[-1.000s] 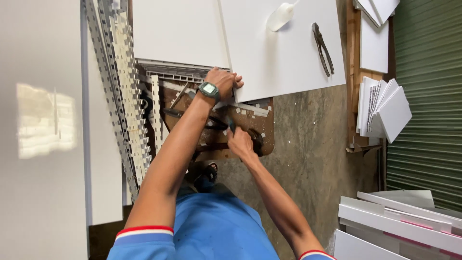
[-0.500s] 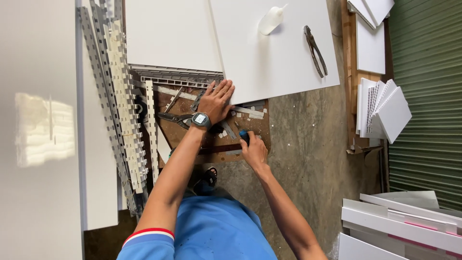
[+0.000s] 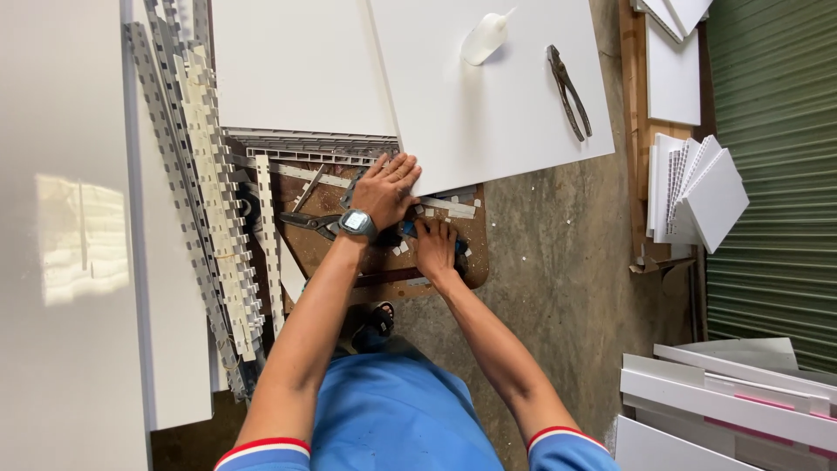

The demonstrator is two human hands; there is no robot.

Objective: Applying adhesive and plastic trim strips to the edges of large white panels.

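Observation:
My left hand [image 3: 389,187], with a grey watch on the wrist, lies flat with its fingers pressed on the near edge of a large white panel [image 3: 488,113]. Just below it my right hand [image 3: 435,249] is closed around a small blue-handled tool [image 3: 409,228], close to the panel's edge. Both hands are over a brown wooden work board [image 3: 466,266] strewn with small white offcuts. The tool's tip is hidden under my hands.
A white glue bottle [image 3: 484,38] and dark pliers [image 3: 568,91] lie on the panel. Metal snips [image 3: 307,221] rest on the board's left. Long perforated white strips [image 3: 205,183] run along the left. Stacked white panels [image 3: 697,192] and white profiles [image 3: 724,397] sit on the right by a green shutter [image 3: 776,174].
My left hand has gone from curled at the panel's edge to flat on it. My right hand has shifted closer, up under the left hand.

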